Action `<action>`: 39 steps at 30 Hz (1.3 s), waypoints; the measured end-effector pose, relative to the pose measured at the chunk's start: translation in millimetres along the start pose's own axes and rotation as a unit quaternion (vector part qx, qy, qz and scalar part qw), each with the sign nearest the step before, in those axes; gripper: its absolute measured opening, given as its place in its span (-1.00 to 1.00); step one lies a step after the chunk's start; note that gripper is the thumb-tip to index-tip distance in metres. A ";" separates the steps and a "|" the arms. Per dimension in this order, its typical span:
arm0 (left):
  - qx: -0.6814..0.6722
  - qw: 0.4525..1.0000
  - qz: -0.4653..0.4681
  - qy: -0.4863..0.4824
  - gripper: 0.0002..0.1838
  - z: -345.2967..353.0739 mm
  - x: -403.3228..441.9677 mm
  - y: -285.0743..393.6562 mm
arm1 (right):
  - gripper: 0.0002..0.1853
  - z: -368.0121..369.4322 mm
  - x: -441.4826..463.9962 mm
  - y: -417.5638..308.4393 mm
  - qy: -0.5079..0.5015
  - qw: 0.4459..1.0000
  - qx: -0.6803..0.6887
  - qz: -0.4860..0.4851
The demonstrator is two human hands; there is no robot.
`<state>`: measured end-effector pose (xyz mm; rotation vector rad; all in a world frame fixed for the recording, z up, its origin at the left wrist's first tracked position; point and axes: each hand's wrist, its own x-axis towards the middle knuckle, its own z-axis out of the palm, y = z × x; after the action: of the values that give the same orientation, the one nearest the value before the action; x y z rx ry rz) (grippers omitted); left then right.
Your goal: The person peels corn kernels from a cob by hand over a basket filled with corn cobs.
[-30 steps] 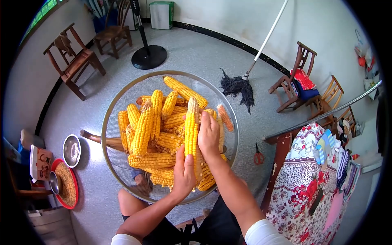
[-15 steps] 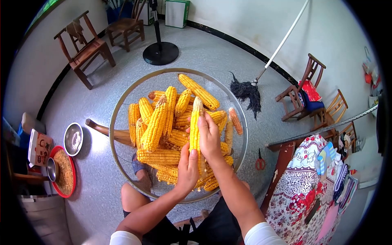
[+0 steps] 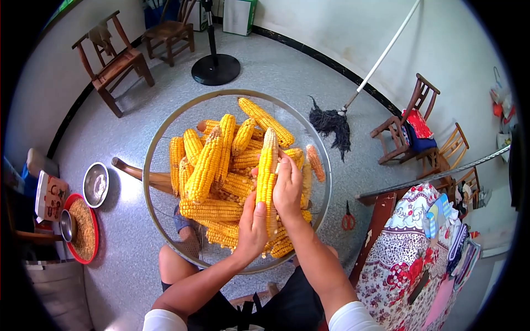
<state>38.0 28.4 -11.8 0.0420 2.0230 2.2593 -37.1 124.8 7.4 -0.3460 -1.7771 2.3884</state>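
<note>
An ear of corn (image 3: 267,174) stands nearly upright between my hands, its pale tip pointing away from me. My left hand (image 3: 253,226) grips its lower left side, thumb along the kernels. Wrapped round the right side is my right hand (image 3: 286,187), with its thumb near the upper part. A strip on the ear's right side looks bare of kernels. Beneath lies a round mesh sieve (image 3: 165,118) with a metal rim, heaped with several yellow ears (image 3: 204,171). Loose kernels show among them. A reddish bare cob (image 3: 316,163) rests at the sieve's right side.
Left on the floor are a steel bowl (image 3: 96,185) and a red basin (image 3: 93,220) of grain. A fan base (image 3: 216,69), wooden chairs (image 3: 118,60) and a mop (image 3: 333,122) stand beyond the sieve. Scissors (image 3: 348,220) lie right, near a cloth-covered bed (image 3: 386,276).
The view has shifted slightly, so the sieve sits a little further left. My right thumb has moved from the front of the ear towards its right side; both hands still hold it.
</note>
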 end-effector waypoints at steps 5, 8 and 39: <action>-0.070 0.994 -0.084 -0.001 -0.52 -7.6 6.8 -3.3 | -0.49 -9.4 1.1 8.4 -0.038 0.999 0.025 0.021; -0.071 0.996 -0.058 0.017 -0.54 -7.7 9.2 -3.2 | -0.43 -7.4 0.6 11.4 -0.076 0.993 0.080 0.034; -0.029 0.999 -0.015 0.024 -0.56 -6.9 11.4 -4.7 | -0.49 5.3 -9.4 11.2 -0.094 0.981 -0.160 -0.049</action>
<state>26.3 23.2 -17.8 -0.0462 1.9657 2.3213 -29.1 114.3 -0.9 -0.0641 -2.2119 2.1267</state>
